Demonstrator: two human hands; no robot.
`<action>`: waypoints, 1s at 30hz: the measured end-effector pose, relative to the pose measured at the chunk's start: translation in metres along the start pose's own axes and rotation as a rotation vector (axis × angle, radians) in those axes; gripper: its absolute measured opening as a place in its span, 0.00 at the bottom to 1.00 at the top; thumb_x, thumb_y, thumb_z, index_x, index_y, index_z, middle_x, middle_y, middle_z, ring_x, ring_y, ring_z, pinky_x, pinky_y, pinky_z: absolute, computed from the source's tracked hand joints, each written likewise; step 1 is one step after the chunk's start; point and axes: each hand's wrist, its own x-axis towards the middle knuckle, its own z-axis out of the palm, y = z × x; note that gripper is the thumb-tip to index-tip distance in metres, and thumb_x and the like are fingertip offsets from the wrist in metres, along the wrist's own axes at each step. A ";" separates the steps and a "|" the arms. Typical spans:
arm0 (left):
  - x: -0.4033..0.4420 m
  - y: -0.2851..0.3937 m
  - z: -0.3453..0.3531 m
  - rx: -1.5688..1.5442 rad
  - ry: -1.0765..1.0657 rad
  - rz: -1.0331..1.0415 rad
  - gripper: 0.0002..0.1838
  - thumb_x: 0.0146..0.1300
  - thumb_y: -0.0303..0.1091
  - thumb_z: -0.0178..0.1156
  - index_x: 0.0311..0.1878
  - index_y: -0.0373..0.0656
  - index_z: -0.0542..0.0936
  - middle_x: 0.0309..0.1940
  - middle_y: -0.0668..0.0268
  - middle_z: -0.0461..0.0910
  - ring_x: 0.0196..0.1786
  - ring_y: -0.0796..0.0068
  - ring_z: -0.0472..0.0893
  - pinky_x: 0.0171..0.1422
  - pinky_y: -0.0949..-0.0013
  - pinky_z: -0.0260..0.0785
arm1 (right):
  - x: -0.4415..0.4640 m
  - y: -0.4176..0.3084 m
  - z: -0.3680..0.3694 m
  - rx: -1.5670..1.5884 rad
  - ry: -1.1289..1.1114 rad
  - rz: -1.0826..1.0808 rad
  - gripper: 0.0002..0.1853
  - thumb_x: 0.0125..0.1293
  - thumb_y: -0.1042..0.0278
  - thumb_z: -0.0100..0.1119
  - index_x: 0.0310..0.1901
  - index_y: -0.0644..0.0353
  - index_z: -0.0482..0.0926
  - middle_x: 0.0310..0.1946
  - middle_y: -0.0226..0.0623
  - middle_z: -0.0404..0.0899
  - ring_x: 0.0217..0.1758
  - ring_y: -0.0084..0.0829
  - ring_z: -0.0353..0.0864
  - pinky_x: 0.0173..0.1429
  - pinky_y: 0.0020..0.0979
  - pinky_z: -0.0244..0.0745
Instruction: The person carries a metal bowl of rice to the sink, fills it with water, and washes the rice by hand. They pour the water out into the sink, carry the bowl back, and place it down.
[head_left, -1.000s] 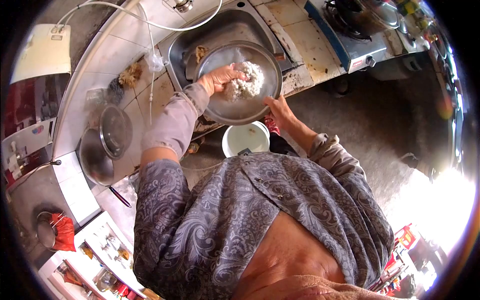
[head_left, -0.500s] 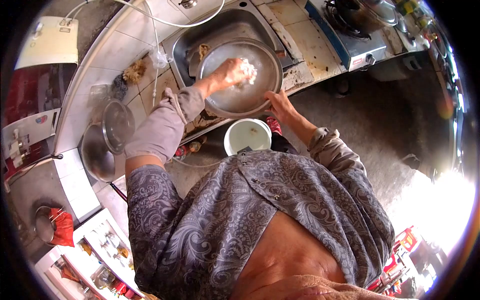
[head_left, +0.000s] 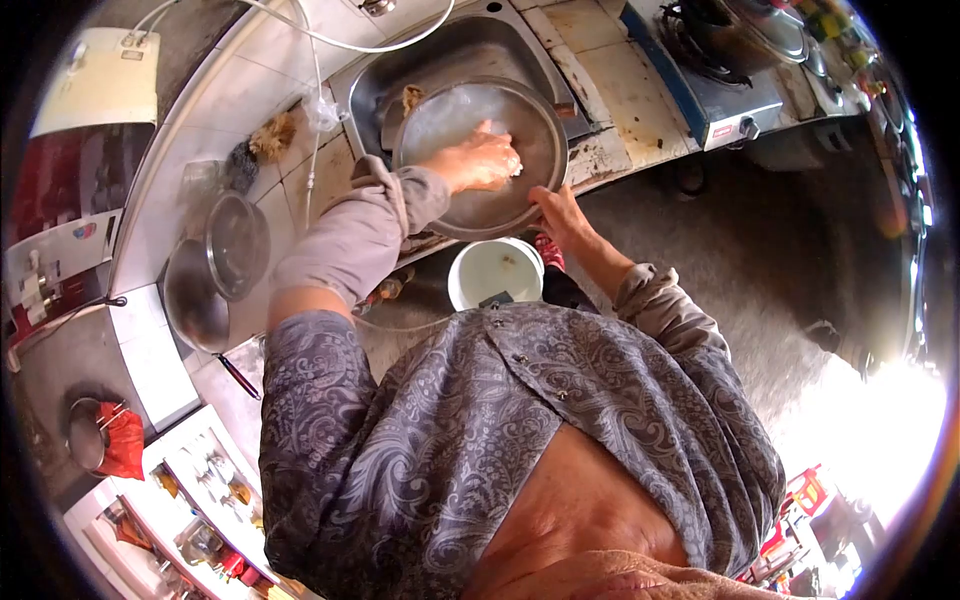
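Observation:
A wide metal basin point(head_left: 537, 135) rests tilted over the front of the steel sink point(head_left: 465, 45). Inside it, my left hand point(head_left: 478, 160) is closed around a crumpled white scrubber-like wad point(head_left: 516, 169), mostly hidden under the fingers and pressed to the basin's inner surface. My right hand point(head_left: 558, 212) grips the basin's near right rim, with the thumb on top and the other fingers largely out of sight below. Cloudy wetness shows on the basin's inside.
Below the basin stands a white bucket point(head_left: 495, 275). A gas stove point(head_left: 725, 100) with a pot is on the counter to the right. Pans point(head_left: 237, 240) lean at the left wall, near a brown fibrous scrubber point(head_left: 272, 138). A white hose point(head_left: 350, 48) crosses above the sink.
My left hand has moved down and slightly right within the basin, pressing the white wad lower. My right hand stays on the rim, and the basin has barely shifted.

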 end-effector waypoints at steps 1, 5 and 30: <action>-0.004 0.001 -0.013 -0.038 -0.097 -0.052 0.10 0.51 0.32 0.51 0.36 0.48 0.79 0.39 0.62 0.76 0.53 0.65 0.71 0.63 0.49 0.53 | -0.001 -0.001 0.000 0.002 -0.011 -0.001 0.12 0.51 0.76 0.49 0.38 0.69 0.68 0.29 0.39 0.73 0.30 0.33 0.77 0.33 0.33 0.78; -0.044 -0.018 -0.033 -0.449 0.060 -0.050 0.18 0.47 0.30 0.52 0.45 0.44 0.76 0.50 0.61 0.73 0.52 0.63 0.72 0.60 0.69 0.61 | -0.004 -0.004 0.001 -0.011 -0.037 -0.002 0.14 0.51 0.76 0.48 0.41 0.72 0.67 0.31 0.42 0.73 0.29 0.34 0.77 0.31 0.32 0.78; -0.028 -0.027 0.037 -2.453 0.346 -0.619 0.21 0.49 0.39 0.65 0.46 0.46 0.74 0.39 0.68 0.77 0.42 0.71 0.77 0.44 0.66 0.72 | -0.007 -0.009 0.002 -0.067 -0.067 -0.001 0.23 0.54 0.74 0.45 0.53 0.71 0.58 0.38 0.45 0.70 0.35 0.35 0.76 0.35 0.31 0.78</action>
